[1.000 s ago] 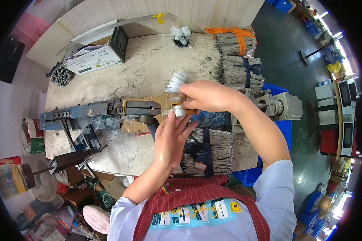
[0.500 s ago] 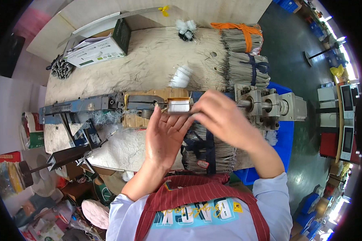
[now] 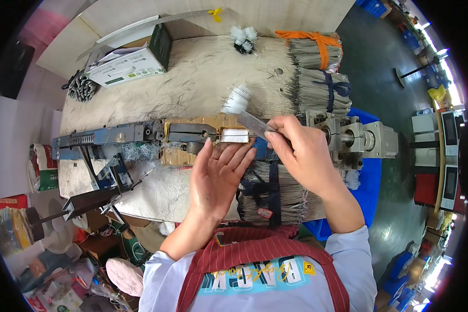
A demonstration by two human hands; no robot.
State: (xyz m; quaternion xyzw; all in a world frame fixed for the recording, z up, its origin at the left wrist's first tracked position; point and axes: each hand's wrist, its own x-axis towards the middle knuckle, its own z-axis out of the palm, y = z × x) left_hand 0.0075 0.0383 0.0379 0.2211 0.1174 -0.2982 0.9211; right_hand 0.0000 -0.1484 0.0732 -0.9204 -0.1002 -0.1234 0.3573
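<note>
Metal strip (image 3: 255, 124) now aslant above worktable (image 3: 203, 70)

we wear a pale bluish shirt (image 3: 317, 295), its short left sleeve (image 3: 158, 268) and right sleeve (image 3: 350, 252) loose and plain. across it runs a print (image 3: 260, 276) of blocky lettering and yellow script on light blue, near a small yellow square (image 3: 309, 268). over that sits our maroon apron (image 3: 268, 244), thinly pale-striped, its left strap (image 3: 188, 281) and right strap (image 3: 338, 283) broad. our left hand (image 3: 214, 179) and right hand (image 3: 308, 153) are bare.
</note>
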